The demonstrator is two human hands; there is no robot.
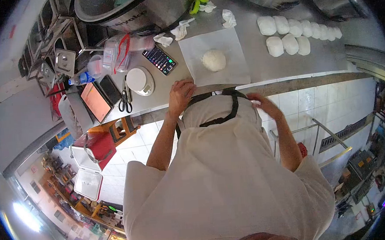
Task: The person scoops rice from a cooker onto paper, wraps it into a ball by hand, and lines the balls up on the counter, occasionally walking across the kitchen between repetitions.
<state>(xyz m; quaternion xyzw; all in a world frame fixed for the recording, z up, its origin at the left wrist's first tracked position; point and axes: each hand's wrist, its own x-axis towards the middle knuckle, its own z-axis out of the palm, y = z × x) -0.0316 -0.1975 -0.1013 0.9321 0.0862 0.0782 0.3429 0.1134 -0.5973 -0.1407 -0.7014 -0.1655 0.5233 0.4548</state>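
Observation:
A pale round dough ball (214,60) rests on a square sheet of white paper (236,72) on the steel table. My left hand (181,94) is at the table's front edge, beside the paper's near left corner. Its fingers are bent together, and whether they grip anything is hidden. Lower down, my right hand (266,106) hangs in front of the table at the side of my waist, near the dark strap (234,106). Its fingers are partly stretched out, with no object visible in them. Several smooth white dough pieces (290,44) lie in two rows at the right.
Left of the paper are a phone (160,60), a round white scale (140,81), black scissors (125,102) and a tablet (96,102). Crumpled tissues (180,30) and a yellow-green tool (198,2) lie behind. Large metal pots (142,14) line the back; a red-white cooler (95,151) is lower left.

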